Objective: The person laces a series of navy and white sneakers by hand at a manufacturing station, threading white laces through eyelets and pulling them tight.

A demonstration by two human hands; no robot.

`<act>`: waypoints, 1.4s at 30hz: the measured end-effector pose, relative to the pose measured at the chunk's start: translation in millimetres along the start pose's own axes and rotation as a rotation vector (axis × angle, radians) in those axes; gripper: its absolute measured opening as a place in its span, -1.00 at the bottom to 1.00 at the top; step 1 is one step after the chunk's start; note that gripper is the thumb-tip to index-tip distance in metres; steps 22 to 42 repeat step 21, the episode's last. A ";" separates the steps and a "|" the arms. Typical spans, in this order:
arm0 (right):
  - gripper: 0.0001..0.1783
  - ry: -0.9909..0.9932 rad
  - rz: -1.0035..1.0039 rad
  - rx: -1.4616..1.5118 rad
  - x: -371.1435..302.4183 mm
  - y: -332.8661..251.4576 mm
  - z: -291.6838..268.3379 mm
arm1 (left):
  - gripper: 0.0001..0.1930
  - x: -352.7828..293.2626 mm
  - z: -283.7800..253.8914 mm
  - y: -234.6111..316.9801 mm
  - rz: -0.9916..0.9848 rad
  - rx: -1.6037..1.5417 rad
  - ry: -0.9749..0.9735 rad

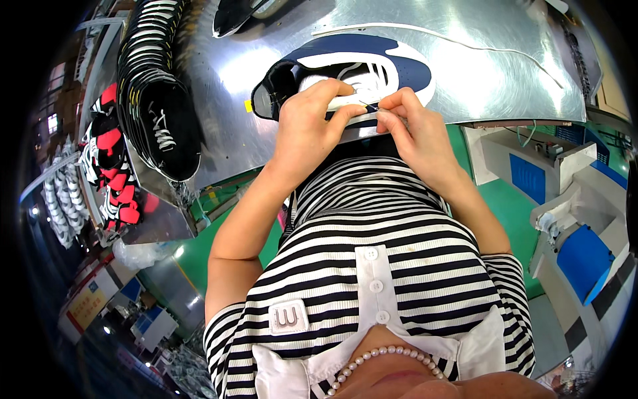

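A navy and white sneaker (359,45) lies on its side on the metal table, its toe toward the right and its opening facing me. White shoelace (379,70) runs across its upper part. My left hand (309,123) grips the near edge of the lacing, with thumb and index finger closed on the sneaker. Close by on the right, my right hand (417,130) pinches a thin strand between thumb and index finger. That strand reaches toward my left fingertips; its kind is too small to tell. The hands partly hide the sneaker's near side.
A long loose white lace (438,32) lies across the far part of the metal table (492,86). Black shoes (163,126) stand in a tight row at the left. Red, black and white shoe pieces (113,153) sit beyond them. A white machine with blue panels (528,178) stands at the right.
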State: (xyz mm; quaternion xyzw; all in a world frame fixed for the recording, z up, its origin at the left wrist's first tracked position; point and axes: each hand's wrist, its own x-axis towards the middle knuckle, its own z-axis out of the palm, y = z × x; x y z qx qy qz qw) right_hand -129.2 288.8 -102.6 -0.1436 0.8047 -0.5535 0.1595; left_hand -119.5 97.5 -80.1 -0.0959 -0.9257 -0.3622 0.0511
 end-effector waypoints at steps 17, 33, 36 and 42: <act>-0.73 -0.147 -0.125 -0.394 21.0 -23.6 0.3 | -0.59 -15.0 14.3 -14.3 0.438 -0.024 0.085; -0.66 -0.165 0.042 -0.269 18.6 -13.3 -8.1 | -0.60 -19.9 15.5 -15.7 0.360 0.072 0.145; -0.66 -0.165 0.042 -0.269 18.6 -13.3 -8.1 | -0.60 -19.9 15.5 -15.7 0.360 0.072 0.145; -0.66 -0.165 0.042 -0.269 18.6 -13.3 -8.1 | -0.60 -19.9 15.5 -15.7 0.360 0.072 0.145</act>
